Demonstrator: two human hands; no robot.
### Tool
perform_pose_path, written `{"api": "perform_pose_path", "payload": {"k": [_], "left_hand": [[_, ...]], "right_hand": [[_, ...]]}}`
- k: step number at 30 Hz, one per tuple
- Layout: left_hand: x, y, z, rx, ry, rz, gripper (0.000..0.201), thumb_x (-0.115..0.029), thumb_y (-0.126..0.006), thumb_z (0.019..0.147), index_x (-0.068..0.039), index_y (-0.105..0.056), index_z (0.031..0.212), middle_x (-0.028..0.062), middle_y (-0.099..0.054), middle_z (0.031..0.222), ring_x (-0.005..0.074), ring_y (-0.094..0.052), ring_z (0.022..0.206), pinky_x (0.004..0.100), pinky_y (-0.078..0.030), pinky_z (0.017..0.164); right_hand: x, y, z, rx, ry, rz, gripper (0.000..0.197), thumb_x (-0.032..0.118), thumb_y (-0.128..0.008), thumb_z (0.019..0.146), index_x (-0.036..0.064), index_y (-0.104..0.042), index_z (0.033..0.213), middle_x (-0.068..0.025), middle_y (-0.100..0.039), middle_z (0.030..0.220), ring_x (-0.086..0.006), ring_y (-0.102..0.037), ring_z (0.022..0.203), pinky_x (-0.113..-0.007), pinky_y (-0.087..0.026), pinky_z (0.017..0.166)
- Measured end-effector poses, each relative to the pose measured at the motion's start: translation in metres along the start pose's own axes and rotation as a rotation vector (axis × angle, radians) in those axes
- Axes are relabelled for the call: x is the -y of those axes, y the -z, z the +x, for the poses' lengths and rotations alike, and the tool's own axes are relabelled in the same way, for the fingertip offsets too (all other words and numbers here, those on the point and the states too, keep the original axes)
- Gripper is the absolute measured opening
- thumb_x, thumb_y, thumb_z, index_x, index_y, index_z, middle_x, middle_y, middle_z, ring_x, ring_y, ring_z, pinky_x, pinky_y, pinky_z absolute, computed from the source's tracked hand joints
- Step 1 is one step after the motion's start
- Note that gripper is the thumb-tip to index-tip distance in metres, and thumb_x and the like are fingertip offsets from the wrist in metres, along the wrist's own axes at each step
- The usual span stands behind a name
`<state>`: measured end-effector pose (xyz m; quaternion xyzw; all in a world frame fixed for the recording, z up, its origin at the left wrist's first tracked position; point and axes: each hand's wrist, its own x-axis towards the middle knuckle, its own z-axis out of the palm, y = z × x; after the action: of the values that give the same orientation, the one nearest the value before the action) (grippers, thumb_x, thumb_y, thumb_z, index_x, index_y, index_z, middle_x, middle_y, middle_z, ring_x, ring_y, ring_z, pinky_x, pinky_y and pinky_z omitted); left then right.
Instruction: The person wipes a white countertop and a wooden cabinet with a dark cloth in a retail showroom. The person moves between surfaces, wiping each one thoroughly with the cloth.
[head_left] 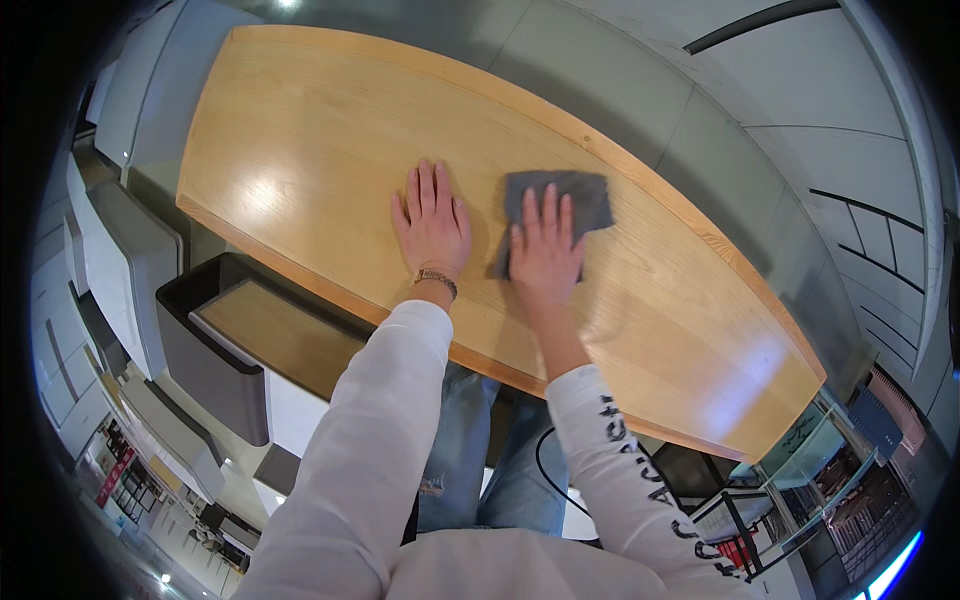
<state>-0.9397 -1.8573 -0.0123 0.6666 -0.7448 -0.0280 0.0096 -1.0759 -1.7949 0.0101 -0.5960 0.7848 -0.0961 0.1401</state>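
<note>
A folded grey cloth [590, 200] lies on the light wooden tabletop [330, 130], right of the middle. My right hand [545, 240] rests palm down over it, fingers stretched out flat on the fabric rather than wrapped round it. Part of the cloth is hidden beneath the palm. To the left, my left hand [432, 225] lies flat on the bare wood with its fingers slightly spread and nothing in it. A bracelet [437, 280] circles that wrist.
The table has a raised wooden edge [690, 220] along its far side. A dark grey bin-like container [215, 370] stands by the near left edge. White cabinets [115, 270] are farther left. A rack with shelves [810, 480] stands at the lower right.
</note>
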Motion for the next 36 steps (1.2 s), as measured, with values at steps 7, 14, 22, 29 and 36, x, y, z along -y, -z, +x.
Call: {"api": "perform_pose_path", "payload": {"k": [7,14,22,29,36], "left_hand": [[0.007,-0.002,-0.003,-0.032,0.019,-0.024,0.054,-0.029,-0.034,0.095,-0.014,-0.029,0.147,0.0057,-0.028,0.153,0.0229,-0.025,0.14,0.0466,-0.013,0.115],[0.007,-0.003,-0.006,-0.007,0.025,-0.015,0.054,-0.031,-0.034,0.096,-0.016,-0.028,0.147,0.0045,-0.026,0.154,0.0215,-0.023,0.141,0.0475,-0.011,0.115],[0.004,-0.008,-0.004,-0.042,0.004,-0.018,0.054,-0.032,-0.033,0.096,-0.016,-0.028,0.147,0.0048,-0.027,0.153,0.0227,-0.023,0.141,0.0473,-0.012,0.115],[0.011,-0.016,-0.003,-0.085,-0.026,0.066,0.053,-0.033,-0.031,0.097,-0.014,-0.028,0.147,0.0064,-0.028,0.153,0.023,-0.024,0.141,0.0467,-0.014,0.114],[0.033,-0.035,0.008,-0.185,-0.09,-0.011,0.054,-0.036,-0.027,0.099,-0.016,-0.025,0.149,0.0055,-0.026,0.154,0.0216,-0.022,0.142,0.049,-0.012,0.114]], "right_hand": [[-0.193,0.027,-0.056,-0.299,-0.387,-0.163,0.05,0.032,-0.038,0.098,0.0105,-0.036,0.144,-0.015,-0.028,0.152,-0.0365,-0.024,0.139,-0.044,-0.022,0.114],[-0.175,0.009,-0.128,-0.342,-0.629,-0.198,0.051,0.029,-0.037,0.098,0.0051,-0.035,0.143,-0.0166,-0.028,0.151,-0.0354,-0.023,0.14,-0.046,-0.019,0.115],[0.025,-0.03,-0.127,0.181,-0.005,0.026,0.057,0.035,-0.05,0.092,0.0257,-0.033,0.146,-0.0032,-0.025,0.155,-0.0254,-0.023,0.142,-0.064,-0.029,0.101],[-0.116,-0.001,-0.194,0.019,-0.406,-0.049,0.062,0.028,-0.054,0.087,0.0151,-0.035,0.145,-0.0134,-0.026,0.153,-0.0364,-0.021,0.141,-0.053,-0.025,0.109],[-0.307,0.045,-0.273,-0.409,-0.848,-0.164,0.05,0.028,-0.037,0.1,0.0037,-0.033,0.144,-0.0201,-0.03,0.149,-0.0364,-0.025,0.139,-0.044,-0.02,0.114]]}}
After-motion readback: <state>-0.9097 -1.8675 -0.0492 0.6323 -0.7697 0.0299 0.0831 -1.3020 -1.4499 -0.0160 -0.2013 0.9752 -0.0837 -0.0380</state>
